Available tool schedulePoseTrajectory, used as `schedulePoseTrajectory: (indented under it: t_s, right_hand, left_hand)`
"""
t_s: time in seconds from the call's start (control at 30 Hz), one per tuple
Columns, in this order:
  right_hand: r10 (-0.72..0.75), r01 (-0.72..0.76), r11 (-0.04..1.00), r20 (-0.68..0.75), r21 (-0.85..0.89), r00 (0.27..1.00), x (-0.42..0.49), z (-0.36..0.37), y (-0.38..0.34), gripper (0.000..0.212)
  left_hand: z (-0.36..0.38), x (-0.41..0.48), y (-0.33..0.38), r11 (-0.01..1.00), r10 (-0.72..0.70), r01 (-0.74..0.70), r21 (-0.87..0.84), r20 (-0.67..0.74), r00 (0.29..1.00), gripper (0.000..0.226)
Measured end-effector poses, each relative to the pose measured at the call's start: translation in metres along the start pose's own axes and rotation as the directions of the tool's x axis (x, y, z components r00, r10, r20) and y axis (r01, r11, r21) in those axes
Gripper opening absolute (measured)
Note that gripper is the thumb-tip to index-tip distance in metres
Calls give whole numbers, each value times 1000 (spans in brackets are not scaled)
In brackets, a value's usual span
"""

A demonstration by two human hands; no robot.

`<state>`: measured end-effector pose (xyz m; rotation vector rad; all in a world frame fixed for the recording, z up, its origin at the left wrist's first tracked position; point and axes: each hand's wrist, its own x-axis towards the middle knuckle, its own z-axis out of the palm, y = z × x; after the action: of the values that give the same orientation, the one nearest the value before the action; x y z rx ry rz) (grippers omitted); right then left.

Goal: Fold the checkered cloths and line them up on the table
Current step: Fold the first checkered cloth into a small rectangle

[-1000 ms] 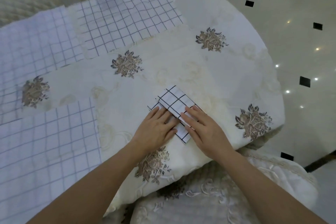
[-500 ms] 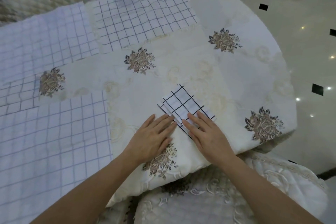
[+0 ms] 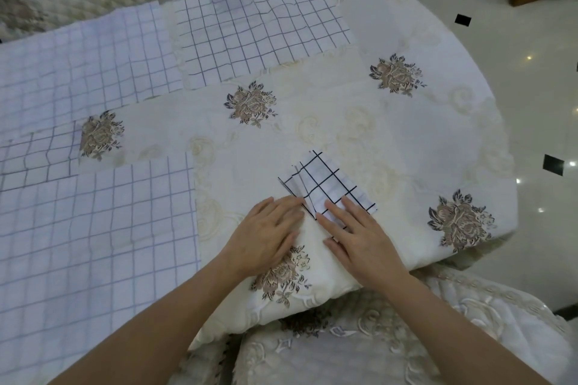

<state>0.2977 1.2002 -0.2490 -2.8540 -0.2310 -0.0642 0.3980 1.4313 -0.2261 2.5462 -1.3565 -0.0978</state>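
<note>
Left hand (image 3: 269, 234) slid off folded cloth (image 3: 325, 181); right hand (image 3: 359, 237) hides corner.

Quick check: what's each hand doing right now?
Left hand: open, flat, fingertips at the edge of the folded checkered cloth.
Right hand: open, straight fingers pressing that cloth.

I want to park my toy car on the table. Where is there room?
The bare tablecloth in the middle, between the far checkered cloth and the folded cloth, is free, and so is the right side. The left is crowded with spread cloths; the left hand and right hand take the near edge.
</note>
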Motion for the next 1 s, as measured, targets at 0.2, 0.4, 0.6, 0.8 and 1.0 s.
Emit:
schedulePoseTrajectory:
  t_s: [0.2, 0.4, 0.6, 0.8, 1.0]
  right_hand:
    - [22, -23, 1000, 62, 20, 998, 2, -5, -5, 52]
    - [23, -26, 999, 87, 27, 996, 2, -9, -4, 50]
    - [175, -114, 963, -243, 244, 954, 16, -21, -12, 36]
    - [434, -433, 898, 10, 76, 901, 51, -7, -26, 84]
    - [374, -370, 924, 32, -97, 927, 37, 5, -21, 93]
  left_hand:
    - [-16, 71, 10, 998, 55, -58, -5, -244, 968, 28]
    - [15, 123, 3, 981, 81, -100, 164, 121, 989, 53]
    - [28, 123, -5, 977, 72, -103, 189, 160, 984, 57]
    - [28, 119, -4, 977, 43, -74, 198, 159, 986, 61]
    - [28, 113, -13, 981, 56, -83, 176, 153, 987, 65]
